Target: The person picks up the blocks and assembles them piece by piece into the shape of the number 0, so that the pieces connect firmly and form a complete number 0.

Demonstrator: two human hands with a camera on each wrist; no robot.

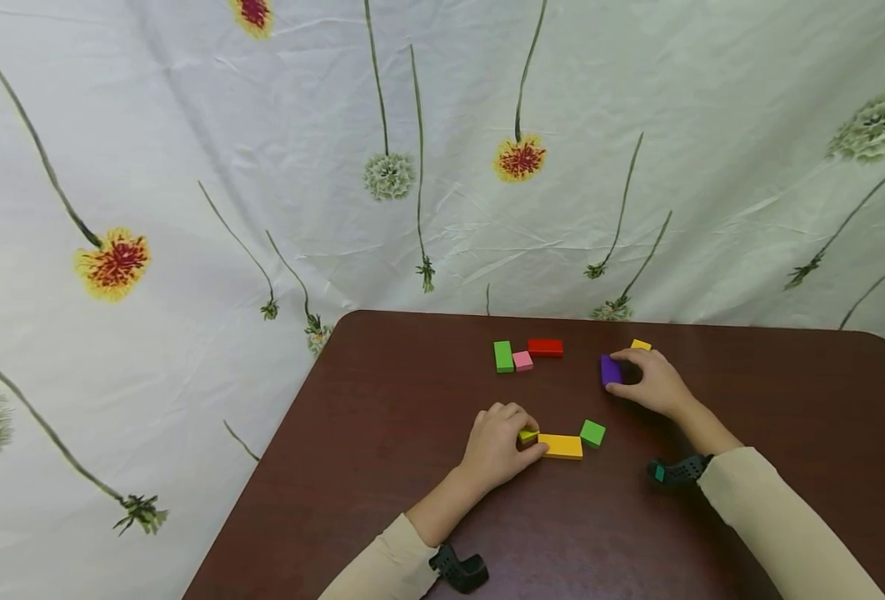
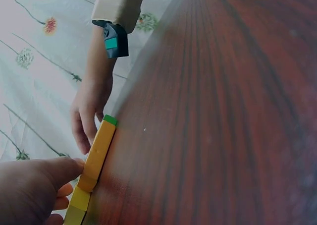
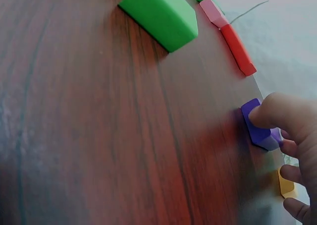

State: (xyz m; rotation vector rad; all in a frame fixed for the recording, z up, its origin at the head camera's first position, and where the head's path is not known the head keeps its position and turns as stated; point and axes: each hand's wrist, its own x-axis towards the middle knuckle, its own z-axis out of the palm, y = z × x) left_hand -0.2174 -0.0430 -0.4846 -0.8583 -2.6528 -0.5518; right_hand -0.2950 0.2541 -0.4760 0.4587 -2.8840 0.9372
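Note:
My left hand (image 1: 495, 446) curls its fingers behind a small yellow block (image 1: 527, 437), while its thumb touches the left end of a longer orange block (image 1: 562, 447). In the left wrist view, the yellow block (image 2: 78, 205) adjoins the orange block (image 2: 101, 148), and fingers show beyond it. Farther back on the right, my right hand (image 1: 652, 383) pinches a purple block (image 1: 611, 371) between thumb and fingers. A small orange-yellow block (image 1: 641, 344) lies just behind that hand; in the right wrist view this block (image 3: 286, 183) is close to the other fingers.
A green cube-like block (image 1: 592, 432) lies just right of the orange block. Toward the back of the brown table (image 1: 382, 375) are a green block (image 1: 503, 357), a pink block (image 1: 522, 361) and a red block (image 1: 545, 348). A flowered cloth (image 1: 300, 125) hangs behind.

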